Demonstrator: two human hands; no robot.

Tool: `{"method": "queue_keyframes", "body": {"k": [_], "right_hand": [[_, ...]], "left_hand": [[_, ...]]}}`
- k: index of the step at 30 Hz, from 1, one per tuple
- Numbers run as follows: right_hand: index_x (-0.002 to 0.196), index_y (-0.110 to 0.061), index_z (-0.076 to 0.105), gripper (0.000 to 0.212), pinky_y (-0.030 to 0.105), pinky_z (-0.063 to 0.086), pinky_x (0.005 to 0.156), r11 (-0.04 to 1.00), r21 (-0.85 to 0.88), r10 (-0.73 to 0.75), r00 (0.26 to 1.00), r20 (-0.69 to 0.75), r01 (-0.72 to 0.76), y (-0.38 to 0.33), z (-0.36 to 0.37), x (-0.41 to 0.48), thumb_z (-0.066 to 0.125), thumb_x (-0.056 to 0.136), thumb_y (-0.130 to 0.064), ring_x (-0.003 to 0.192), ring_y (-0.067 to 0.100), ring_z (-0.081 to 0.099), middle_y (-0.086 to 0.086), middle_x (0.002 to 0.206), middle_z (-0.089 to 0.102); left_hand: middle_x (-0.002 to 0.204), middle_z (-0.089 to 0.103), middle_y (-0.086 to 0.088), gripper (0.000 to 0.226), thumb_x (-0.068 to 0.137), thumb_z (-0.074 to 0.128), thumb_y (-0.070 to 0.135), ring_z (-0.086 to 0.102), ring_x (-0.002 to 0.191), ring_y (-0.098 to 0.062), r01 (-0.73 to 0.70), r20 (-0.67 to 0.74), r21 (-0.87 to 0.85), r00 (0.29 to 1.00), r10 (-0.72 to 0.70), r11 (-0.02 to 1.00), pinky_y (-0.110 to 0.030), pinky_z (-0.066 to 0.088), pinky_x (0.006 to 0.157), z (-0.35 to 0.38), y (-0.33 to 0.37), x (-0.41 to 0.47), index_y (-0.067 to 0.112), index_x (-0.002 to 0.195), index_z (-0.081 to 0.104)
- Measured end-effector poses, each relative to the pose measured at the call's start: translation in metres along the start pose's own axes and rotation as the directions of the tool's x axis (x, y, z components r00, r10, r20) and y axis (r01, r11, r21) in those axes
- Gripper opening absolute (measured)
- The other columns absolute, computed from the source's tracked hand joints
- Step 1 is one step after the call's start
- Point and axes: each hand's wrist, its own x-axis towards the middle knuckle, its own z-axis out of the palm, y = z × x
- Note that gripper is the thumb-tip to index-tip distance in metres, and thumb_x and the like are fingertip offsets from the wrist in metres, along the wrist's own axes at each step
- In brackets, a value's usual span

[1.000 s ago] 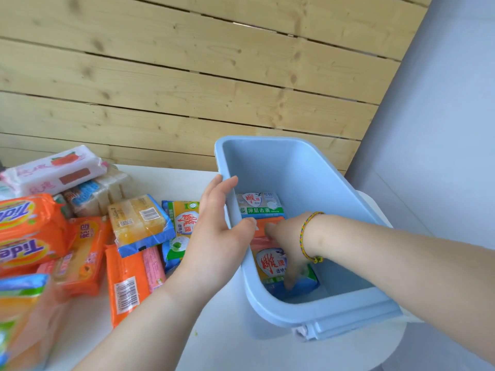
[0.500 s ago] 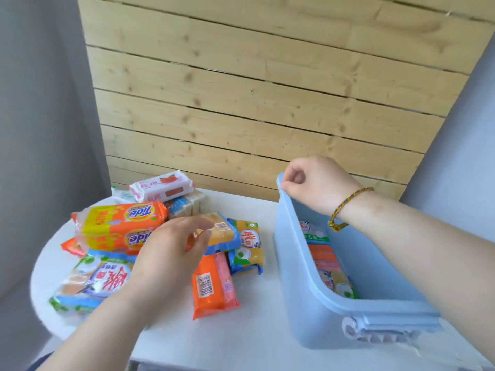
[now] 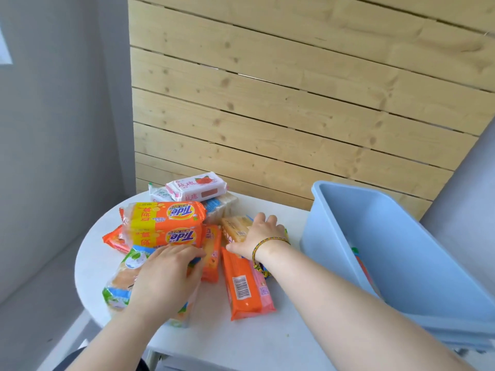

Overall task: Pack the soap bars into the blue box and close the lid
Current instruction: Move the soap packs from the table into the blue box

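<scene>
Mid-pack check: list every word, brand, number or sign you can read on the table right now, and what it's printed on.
"Tide", printed twice: on the big orange and yellow soap pack.
Red Chinese characters on the white and pink soap bar: visible, too blurred to read surely.
Barcode and QR code on the orange bar: digits too small to read.
Label on the yellow bar under the right hand: too small.
Blue box: no lettering visible.
</scene>
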Motion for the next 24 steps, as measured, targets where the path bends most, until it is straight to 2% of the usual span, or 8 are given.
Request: {"method": "queue_keyframes", "body": {"k": [3,6,11,14,19,21,22,24], "right_hand": [[0.132,-0.012,0.032,0.085,0.036,0.034,0.099,0.994,-0.107,0.024,0.999,-0.049,-0.029,-0.004,0.01,0.013,0.057,0.069,-0.064,0.126,0.028,0.034,0.008,0.134,0.038],[0.135,-0.011,0.03,0.085,0.035,0.035,0.102,0.992,-0.107,0.072,0.997,0.029,-0.069,-0.01,0.014,0.025,0.058,0.072,-0.06,0.129,0.027,0.037,0.009,0.137,0.041],[0.135,-0.009,0.027,0.066,0.037,0.036,0.103,0.993,-0.064,0.1,0.994,0.051,-0.096,-0.014,0.017,0.035,0.056,0.082,-0.036,0.13,0.03,0.036,0.013,0.138,0.037],[0.133,-0.01,0.027,0.062,0.038,0.036,0.103,0.994,-0.036,0.104,0.993,0.057,-0.102,-0.014,0.016,0.036,0.054,0.084,-0.035,0.13,0.031,0.035,0.015,0.138,0.037],[0.134,-0.009,0.024,0.066,0.037,0.04,0.099,0.947,0.248,0.178,0.977,0.121,-0.203,-0.015,-0.012,0.034,0.055,0.081,-0.033,0.125,0.033,0.042,0.017,0.135,0.041],[0.134,-0.006,0.025,0.068,0.034,0.047,0.087,0.904,0.395,0.128,0.985,0.115,-0.163,-0.019,-0.036,0.031,0.057,0.08,-0.034,0.113,0.03,0.051,0.016,0.125,0.048],[0.135,-0.004,0.025,0.07,0.031,0.046,0.079,0.89,0.439,0.088,0.991,0.105,-0.126,-0.018,-0.05,0.026,0.058,0.081,-0.032,0.105,0.028,0.054,0.015,0.117,0.05],[0.136,-0.003,0.026,0.069,0.026,0.041,0.064,0.884,0.467,0.01,0.998,0.068,-0.041,-0.013,-0.081,0.014,0.061,0.081,-0.026,0.083,0.023,0.056,0.014,0.103,0.055]], "left_hand": [[0.079,0.075,-0.003,0.008,0.074,0.067,0.015,0.068,0.078,-0.028,-0.054,-0.011,0.018,0.998,0.054,0.998,-0.038,0.051,0.074,-0.002,-0.001,-0.001,0.014,0.08,0.072],[0.065,0.073,0.0,0.007,0.063,0.071,0.014,0.068,0.062,-0.025,-0.093,-0.028,0.063,0.995,0.095,0.994,-0.037,0.054,0.059,-0.002,-0.001,-0.002,0.016,0.069,0.071],[0.067,0.074,0.0,0.015,0.059,0.079,0.009,0.068,0.064,-0.026,-0.065,0.005,0.07,0.998,0.065,0.995,-0.037,0.054,0.061,-0.002,-0.002,-0.001,0.015,0.07,0.071],[0.066,0.074,0.0,0.015,0.06,0.079,0.009,0.068,0.063,-0.026,-0.078,0.005,0.078,0.997,0.077,0.994,-0.037,0.054,0.061,-0.001,-0.003,0.0,0.016,0.07,0.071],[0.082,0.075,-0.002,0.01,0.073,0.069,0.013,0.067,0.083,-0.028,-0.013,0.009,0.034,1.0,0.013,0.999,-0.04,0.049,0.078,0.002,-0.002,0.0,0.015,0.082,0.072],[0.092,0.074,-0.003,0.013,0.077,0.064,0.015,0.065,0.094,-0.027,0.007,-0.008,0.038,1.0,-0.007,0.999,-0.041,0.041,0.094,0.003,-0.001,0.002,0.016,0.088,0.071],[0.1,0.073,-0.001,0.016,0.081,0.059,0.017,0.062,0.102,-0.023,0.015,-0.009,0.038,1.0,-0.014,0.999,-0.039,0.032,0.103,0.004,0.001,0.004,0.018,0.093,0.069],[0.111,0.068,0.004,0.022,0.085,0.052,0.021,0.056,0.112,-0.016,0.017,-0.033,0.008,0.999,-0.017,1.0,-0.032,0.017,0.109,0.004,0.004,0.01,0.021,0.102,0.064]]}}
